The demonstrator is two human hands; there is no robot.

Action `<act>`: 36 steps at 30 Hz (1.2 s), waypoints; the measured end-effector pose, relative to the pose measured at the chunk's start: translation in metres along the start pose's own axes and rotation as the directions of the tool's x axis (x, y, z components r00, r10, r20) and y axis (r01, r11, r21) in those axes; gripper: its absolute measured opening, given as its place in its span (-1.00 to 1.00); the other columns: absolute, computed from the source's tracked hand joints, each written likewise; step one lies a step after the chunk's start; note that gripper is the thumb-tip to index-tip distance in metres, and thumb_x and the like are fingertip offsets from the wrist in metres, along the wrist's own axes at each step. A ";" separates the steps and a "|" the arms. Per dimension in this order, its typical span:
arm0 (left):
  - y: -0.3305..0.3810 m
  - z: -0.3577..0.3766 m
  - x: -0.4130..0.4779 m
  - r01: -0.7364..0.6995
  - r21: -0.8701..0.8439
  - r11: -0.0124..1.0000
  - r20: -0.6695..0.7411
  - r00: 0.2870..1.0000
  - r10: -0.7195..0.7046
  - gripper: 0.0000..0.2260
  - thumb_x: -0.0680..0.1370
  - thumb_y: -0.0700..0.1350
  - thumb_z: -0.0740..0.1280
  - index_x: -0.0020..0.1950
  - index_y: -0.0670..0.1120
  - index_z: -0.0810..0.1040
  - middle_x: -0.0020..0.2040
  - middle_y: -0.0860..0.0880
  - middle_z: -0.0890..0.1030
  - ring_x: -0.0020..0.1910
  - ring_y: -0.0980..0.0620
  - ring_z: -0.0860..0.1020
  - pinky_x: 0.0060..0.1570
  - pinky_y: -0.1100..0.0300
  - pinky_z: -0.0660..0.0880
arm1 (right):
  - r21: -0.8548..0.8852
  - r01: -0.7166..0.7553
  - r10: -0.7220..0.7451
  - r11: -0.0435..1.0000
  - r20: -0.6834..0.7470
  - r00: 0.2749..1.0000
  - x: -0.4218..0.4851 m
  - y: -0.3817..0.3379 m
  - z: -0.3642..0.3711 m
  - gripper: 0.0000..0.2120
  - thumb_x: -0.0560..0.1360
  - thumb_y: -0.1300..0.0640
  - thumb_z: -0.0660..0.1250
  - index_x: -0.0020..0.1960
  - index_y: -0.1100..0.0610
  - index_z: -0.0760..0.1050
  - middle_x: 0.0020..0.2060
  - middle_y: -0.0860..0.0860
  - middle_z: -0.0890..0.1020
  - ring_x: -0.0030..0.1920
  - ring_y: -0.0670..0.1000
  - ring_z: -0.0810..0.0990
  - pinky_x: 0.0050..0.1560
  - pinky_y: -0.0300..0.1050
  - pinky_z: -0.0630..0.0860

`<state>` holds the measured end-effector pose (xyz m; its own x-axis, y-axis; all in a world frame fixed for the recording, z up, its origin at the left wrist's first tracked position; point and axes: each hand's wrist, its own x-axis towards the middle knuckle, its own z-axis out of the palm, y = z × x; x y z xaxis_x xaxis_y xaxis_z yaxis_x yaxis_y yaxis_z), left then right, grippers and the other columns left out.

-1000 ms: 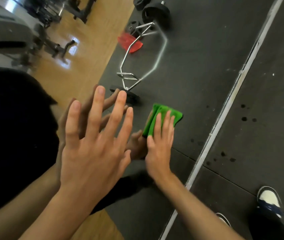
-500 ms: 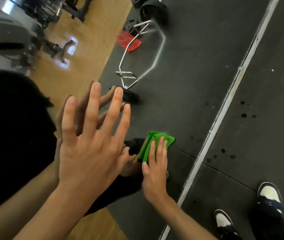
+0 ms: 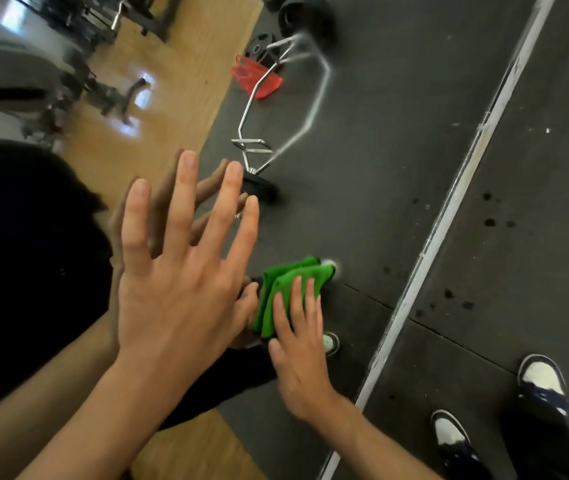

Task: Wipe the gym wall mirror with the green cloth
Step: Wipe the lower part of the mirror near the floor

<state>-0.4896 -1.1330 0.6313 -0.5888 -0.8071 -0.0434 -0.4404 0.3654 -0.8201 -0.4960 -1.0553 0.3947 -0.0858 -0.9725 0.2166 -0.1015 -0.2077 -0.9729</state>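
The right hand (image 3: 302,355) presses the folded green cloth (image 3: 286,282) flat against the mirror (image 3: 380,133), low on the glass and near the pale frame strip (image 3: 449,209); its grip is apart, with fingers straight over the cloth and not curled round it; the left hand (image 3: 175,289) is spread and holds nothing, at the glass beside it, though whether it touches is hard to tell. To wipe well, press evenly through the whole palm; run overlapping strokes right up to the strip; a bare left palm would likely smear the glass, so best lift it.

Mirror (image 3: 380,202) lies open above the green cloth (image 3: 290,282); left hand (image 3: 179,292) blocks leftward.
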 end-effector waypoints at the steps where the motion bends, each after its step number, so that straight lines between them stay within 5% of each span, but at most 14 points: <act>1: 0.000 0.000 0.000 -0.004 0.006 1.000 0.004 1.000 0.004 -0.29 0.54 0.19 0.39 0.61 -0.14 0.39 0.71 -0.21 0.16 0.68 -0.36 -0.07 0.57 -0.34 -0.25 | -0.008 -0.022 0.023 1.000 0.045 0.999 -0.020 0.006 0.004 -0.47 0.76 -0.18 -0.20 0.71 -0.14 -0.15 0.71 0.00 -0.12 0.69 0.20 -0.17 0.54 0.50 -0.01; 4: 0.001 -0.002 0.001 0.007 0.018 1.000 0.004 1.000 -0.007 -0.27 0.53 0.18 0.40 0.62 -0.13 0.37 0.72 -0.20 0.13 0.68 -0.35 -0.10 0.57 -0.33 -0.29 | 0.011 -0.024 0.024 1.000 0.000 1.000 0.007 0.025 -0.014 -0.48 0.77 -0.14 -0.19 0.71 -0.14 -0.18 0.70 -0.03 -0.19 0.68 0.12 -0.23 0.59 0.41 -0.03; 8: 0.002 -0.003 0.004 -0.017 0.027 0.999 0.026 1.000 0.016 -0.20 0.51 0.23 0.42 0.64 -0.12 0.32 0.73 -0.21 0.08 0.68 -0.37 -0.11 0.56 -0.36 -0.30 | 0.181 -0.294 0.326 0.939 -0.188 0.927 0.137 0.054 -0.074 -0.45 0.74 0.14 -0.15 0.71 0.07 -0.15 0.69 0.04 -0.18 0.67 0.05 -0.27 0.66 0.11 -0.20; 10: 0.003 -0.002 0.002 -0.020 0.057 0.998 0.039 0.999 0.018 -0.20 0.51 0.23 0.39 0.65 -0.11 0.29 0.73 -0.22 0.04 0.68 -0.39 -0.12 0.55 -0.37 -0.31 | 0.231 -0.324 0.371 0.917 -0.201 0.906 0.164 0.056 -0.087 -0.48 0.78 0.06 -0.14 0.71 0.00 -0.17 0.69 -0.05 -0.23 0.67 0.01 -0.29 0.64 0.05 -0.26; 18: 0.001 -0.001 0.004 -0.032 0.010 0.999 -0.004 0.999 0.032 -0.27 0.53 0.20 0.34 0.63 -0.10 0.35 0.72 -0.24 0.06 0.68 -0.41 -0.07 0.57 -0.39 -0.24 | 0.163 -0.215 0.240 0.963 -0.156 0.958 0.015 -0.004 0.011 -0.46 0.69 -0.35 -0.23 0.62 -0.38 -0.32 0.65 -0.24 -0.30 0.67 0.00 -0.33 0.64 0.27 -0.23; 21: 0.002 -0.004 -0.005 -0.023 -0.140 0.990 -0.090 0.996 0.010 -0.32 0.52 0.23 0.37 0.53 -0.15 0.49 0.69 -0.25 0.17 0.68 -0.38 0.04 0.62 -0.35 -0.13 | 0.169 -0.212 0.238 0.963 -0.156 0.959 0.010 -0.001 0.015 -0.47 0.68 -0.37 -0.25 0.59 -0.43 -0.34 0.65 -0.26 -0.29 0.67 -0.02 -0.33 0.64 0.26 -0.22; 25: 0.014 -0.006 -0.059 -0.023 -0.292 0.956 -0.144 0.989 -0.020 -0.42 0.55 0.17 0.37 0.45 -0.17 0.56 0.67 -0.25 0.24 0.68 -0.32 0.14 0.63 -0.32 -0.01 | 0.179 -0.203 0.224 0.963 -0.110 0.968 0.008 0.003 0.008 -0.45 0.70 -0.28 -0.18 0.64 -0.28 -0.26 0.66 -0.23 -0.28 0.66 -0.06 -0.34 0.65 0.21 -0.21; 36: -0.001 -0.017 -0.207 0.074 -0.123 0.990 0.027 0.997 -0.071 -0.35 0.59 0.15 0.31 0.59 -0.20 0.43 0.70 -0.25 0.17 0.70 -0.28 0.08 0.65 -0.28 -0.04 | 0.274 -0.326 0.336 0.905 0.011 0.942 0.011 -0.018 -0.001 -0.39 0.69 -0.15 -0.11 0.68 -0.15 -0.24 0.57 -0.33 -0.37 0.63 -0.16 -0.37 0.67 0.11 -0.22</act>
<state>-0.3787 -0.9582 0.6515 -0.5373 -0.8434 -0.0002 -0.5629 0.3587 -0.7446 -0.4961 -1.0620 0.4141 -0.1043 -0.9868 -0.1239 0.2073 0.1003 -0.9731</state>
